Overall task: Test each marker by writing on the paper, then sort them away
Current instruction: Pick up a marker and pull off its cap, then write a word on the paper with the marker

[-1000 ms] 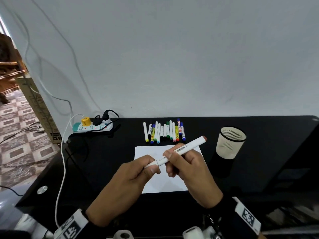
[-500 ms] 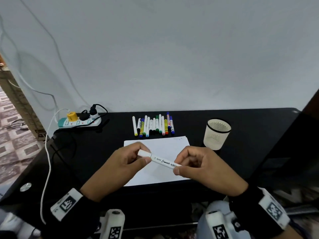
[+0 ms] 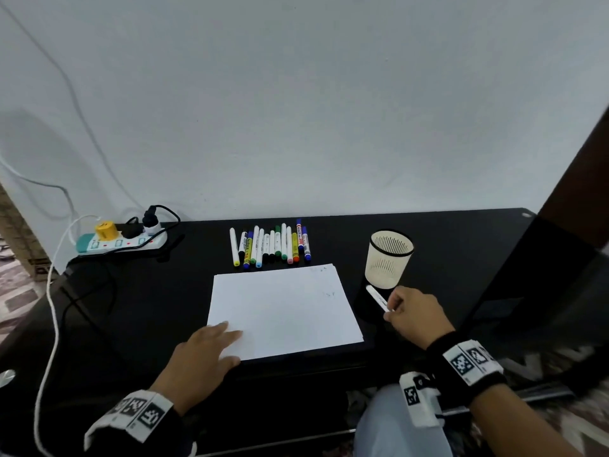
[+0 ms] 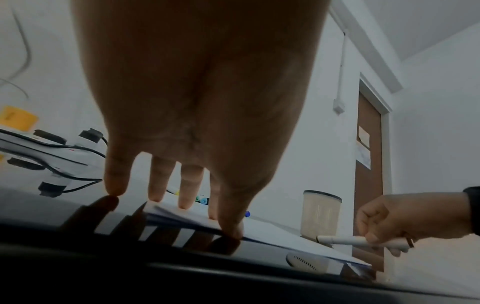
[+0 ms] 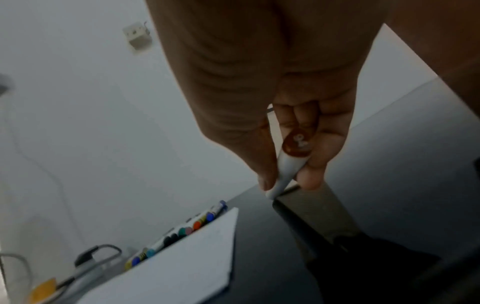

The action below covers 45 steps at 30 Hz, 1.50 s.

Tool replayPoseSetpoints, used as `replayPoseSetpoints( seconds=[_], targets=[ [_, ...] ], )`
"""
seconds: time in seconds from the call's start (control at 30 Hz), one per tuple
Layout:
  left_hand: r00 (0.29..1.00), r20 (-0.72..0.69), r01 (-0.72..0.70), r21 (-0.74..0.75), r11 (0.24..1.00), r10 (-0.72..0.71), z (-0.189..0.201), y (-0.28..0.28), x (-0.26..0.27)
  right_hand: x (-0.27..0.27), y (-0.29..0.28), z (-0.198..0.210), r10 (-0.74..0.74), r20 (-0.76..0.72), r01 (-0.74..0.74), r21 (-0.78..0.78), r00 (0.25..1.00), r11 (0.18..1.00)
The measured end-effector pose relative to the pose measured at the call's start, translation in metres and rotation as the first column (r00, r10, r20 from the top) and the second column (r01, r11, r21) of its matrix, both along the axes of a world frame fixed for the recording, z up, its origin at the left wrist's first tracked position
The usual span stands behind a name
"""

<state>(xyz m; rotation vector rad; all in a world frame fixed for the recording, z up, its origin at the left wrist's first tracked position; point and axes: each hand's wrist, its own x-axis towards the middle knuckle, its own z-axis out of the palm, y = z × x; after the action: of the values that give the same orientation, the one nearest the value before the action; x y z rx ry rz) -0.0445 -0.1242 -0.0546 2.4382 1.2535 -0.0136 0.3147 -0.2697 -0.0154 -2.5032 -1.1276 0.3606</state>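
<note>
A white sheet of paper (image 3: 283,308) lies on the black table (image 3: 148,301). My left hand (image 3: 206,351) rests flat with straight fingers on the sheet's near left corner; the left wrist view shows its fingertips (image 4: 185,202) touching the paper (image 4: 259,228). My right hand (image 3: 412,316) holds a white marker (image 3: 376,297) with a brown end cap (image 5: 297,145), right of the paper and just in front of the white mesh cup (image 3: 390,258). A row of several markers (image 3: 270,245) lies behind the paper.
A power strip (image 3: 120,240) with plugs and cables sits at the table's back left, and a white cable (image 3: 51,291) hangs over the left edge. A wall rises right behind the table. A dark panel (image 3: 566,199) stands at the far right.
Both hands held the white marker over the paper. Now the left hand has let go and lies flat on the paper, and the right hand has carried the marker right, near the cup.
</note>
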Motion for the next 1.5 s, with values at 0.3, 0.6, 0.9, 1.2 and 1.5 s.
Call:
replayPoseSetpoints(
  seconds=[0.3, 0.6, 0.9, 1.2, 1.5],
  targets=[
    [0.997, 0.071, 0.016, 0.014, 1.0, -0.017, -0.008, 0.006, -0.007, 0.002, 0.009, -0.024, 0.027, 0.093, -0.02, -0.075, 0.995, 0.997],
    [0.995, 0.095, 0.023, 0.03, 0.999, -0.026, -0.009, 0.006, -0.009, -0.005, 0.012, -0.003, 0.013, 0.14, -0.012, -0.009, 0.99, 1.0],
    [0.992, 0.123, 0.017, 0.058, 0.998, -0.024, -0.008, 0.0, -0.011, -0.053, 0.12, 0.035, 0.127, -0.046, -0.114, 0.229, 0.991, 0.967],
    [0.991, 0.131, 0.025, 0.095, 0.995, -0.038, -0.008, 0.0, -0.011, -0.054, 0.235, 0.005, 0.049, -0.029, -0.051, -0.072, 0.998, 0.996],
    [0.994, 0.092, 0.047, 0.116, 0.992, -0.058, -0.017, 0.008, -0.013, -0.041, 0.249, -0.011, -0.061, -0.028, 0.056, -0.133, 0.998, 0.989]
  ],
)
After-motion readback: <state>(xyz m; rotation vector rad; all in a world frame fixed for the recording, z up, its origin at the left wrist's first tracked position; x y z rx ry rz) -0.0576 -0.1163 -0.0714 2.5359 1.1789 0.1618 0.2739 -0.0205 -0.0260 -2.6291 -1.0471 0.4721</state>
